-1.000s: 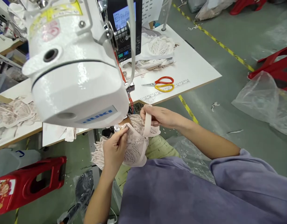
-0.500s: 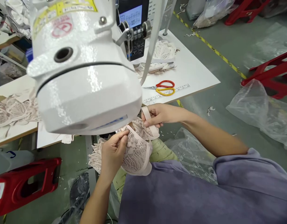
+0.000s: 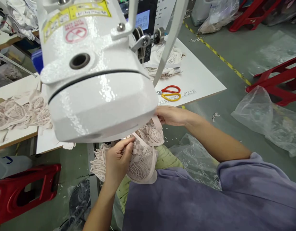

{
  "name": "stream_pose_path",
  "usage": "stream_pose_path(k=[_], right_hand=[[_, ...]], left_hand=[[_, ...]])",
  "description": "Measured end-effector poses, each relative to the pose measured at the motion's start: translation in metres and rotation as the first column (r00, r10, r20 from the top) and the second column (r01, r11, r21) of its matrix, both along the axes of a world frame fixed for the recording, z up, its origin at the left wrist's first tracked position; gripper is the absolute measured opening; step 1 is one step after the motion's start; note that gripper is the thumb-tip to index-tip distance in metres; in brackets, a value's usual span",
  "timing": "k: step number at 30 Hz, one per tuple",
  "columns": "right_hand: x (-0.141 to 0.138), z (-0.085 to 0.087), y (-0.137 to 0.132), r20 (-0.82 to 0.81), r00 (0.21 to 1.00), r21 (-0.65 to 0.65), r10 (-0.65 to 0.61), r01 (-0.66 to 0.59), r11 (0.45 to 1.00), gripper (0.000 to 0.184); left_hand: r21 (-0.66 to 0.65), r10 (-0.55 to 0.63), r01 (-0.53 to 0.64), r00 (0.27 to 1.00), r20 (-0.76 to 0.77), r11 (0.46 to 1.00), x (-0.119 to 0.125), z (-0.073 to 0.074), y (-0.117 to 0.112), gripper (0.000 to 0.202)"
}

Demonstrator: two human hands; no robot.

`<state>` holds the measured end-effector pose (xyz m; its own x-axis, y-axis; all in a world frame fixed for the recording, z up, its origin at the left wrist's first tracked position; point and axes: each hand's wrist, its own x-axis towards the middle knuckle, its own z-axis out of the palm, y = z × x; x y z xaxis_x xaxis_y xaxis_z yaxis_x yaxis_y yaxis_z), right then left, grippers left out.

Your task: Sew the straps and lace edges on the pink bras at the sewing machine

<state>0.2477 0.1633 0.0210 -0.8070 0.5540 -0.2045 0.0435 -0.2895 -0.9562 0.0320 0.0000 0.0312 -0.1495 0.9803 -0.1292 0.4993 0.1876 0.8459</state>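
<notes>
A pale pink lace bra (image 3: 143, 160) hangs over my lap, below the white head of a sewing machine (image 3: 104, 106). My left hand (image 3: 119, 160) pinches the upper edge of the nearer cup between thumb and fingers. On the far side, my right hand (image 3: 170, 116) is closed on the bra's strap (image 3: 157, 123); its fingertips are partly hidden behind the machine head. The needle area is out of sight beneath the head. More lace pieces (image 3: 98, 163) bunch up to the left of my left wrist.
Scissors with red and yellow handles (image 3: 170, 93) lie beside a printed ruler (image 3: 188, 93) on the white table (image 3: 205, 80). Lace pieces are stacked behind (image 3: 170, 59) and at left (image 3: 20, 110). Red stools (image 3: 49, 183) and plastic bags (image 3: 265, 115) stand or lie on the floor.
My right hand has moved with the strap slightly up and in behind the machine head. My left hand keeps its pinch on the cup. The camera view has shifted slightly.
</notes>
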Motion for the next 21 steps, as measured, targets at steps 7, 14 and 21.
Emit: stream_pose_path(k=[7, 14, 21], right_hand=[[-0.008, 0.0, 0.002, -0.053, 0.999, 0.029, -0.005, 0.006, 1.0, 0.027], [-0.045, -0.021, -0.001, -0.077, 0.964, 0.245, -0.256, 0.267, 0.932, 0.021], [-0.053, 0.003, -0.008, -0.007, 0.934, 0.576, -0.358, 0.297, 0.762, 0.009]], left_hand=[[-0.021, -0.003, 0.003, 1.0, 0.021, 1.0, 0.001, 0.004, -0.003, 0.026], [-0.005, -0.002, 0.002, 1.0, 0.014, 1.0, 0.002, 0.006, -0.003, 0.026], [0.018, -0.006, 0.006, 1.0, 0.004, 1.0, 0.004, 0.004, -0.004, 0.026]])
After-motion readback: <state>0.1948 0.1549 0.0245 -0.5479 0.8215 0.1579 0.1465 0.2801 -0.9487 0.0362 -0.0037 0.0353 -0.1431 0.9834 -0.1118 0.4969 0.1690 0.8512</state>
